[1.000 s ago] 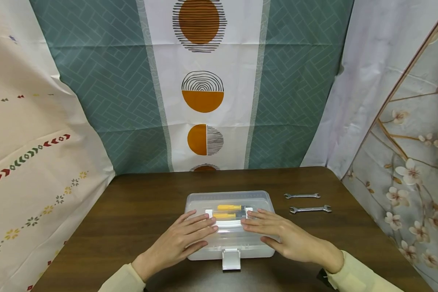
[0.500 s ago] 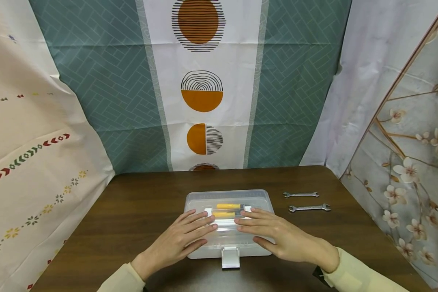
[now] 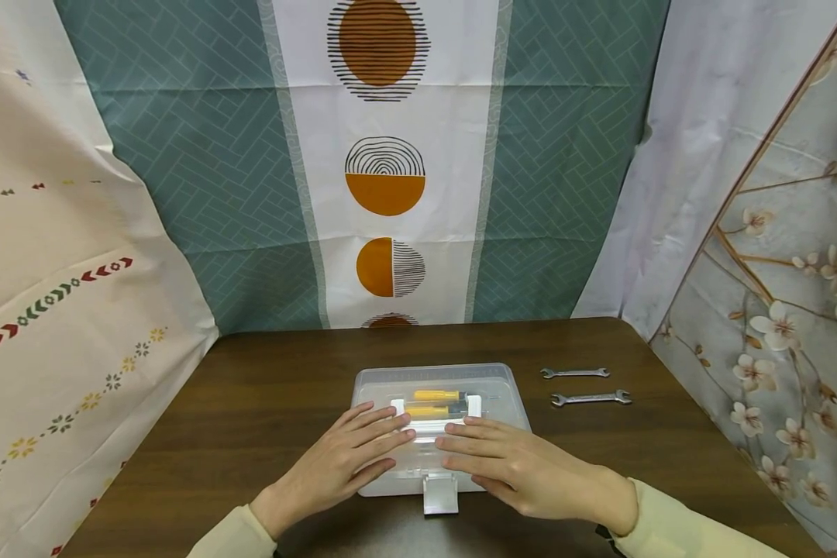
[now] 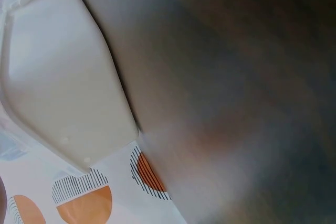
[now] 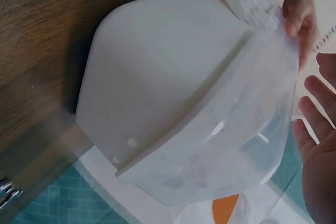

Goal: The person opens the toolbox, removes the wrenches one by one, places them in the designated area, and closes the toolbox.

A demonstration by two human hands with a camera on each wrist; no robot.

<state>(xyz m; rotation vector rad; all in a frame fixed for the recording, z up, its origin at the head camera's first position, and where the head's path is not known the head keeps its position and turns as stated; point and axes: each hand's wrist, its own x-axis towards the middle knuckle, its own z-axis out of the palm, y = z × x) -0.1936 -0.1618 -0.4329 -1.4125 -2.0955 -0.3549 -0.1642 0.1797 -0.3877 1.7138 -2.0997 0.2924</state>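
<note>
A translucent plastic toolbox (image 3: 373, 384) lies in the middle of the table with its lid down. Its white front latch (image 3: 440, 496) sticks out toward me, away from the box wall. Two yellow-handled screwdrivers (image 3: 438, 396) show behind the white carrying handle (image 3: 428, 428). My left hand (image 3: 352, 449) is over the left part of the lid, fingers straight; whether it touches is hard to tell. Over the right front part is my right hand (image 3: 523, 469), fingers extended and holding nothing. In the right wrist view its fingers (image 5: 315, 116) look slightly apart from the lid.
To the right of the toolbox, two metal open-end wrenches (image 3: 575, 373) lie one behind the other on the brown wooden table (image 3: 286, 380). Patterned cloths (image 3: 565, 194) hang behind the table and along both sides.
My right hand has moved left and toward me over the lid, uncovering the handle's right end. The left hand, toolbox and wrenches stay where they were.
</note>
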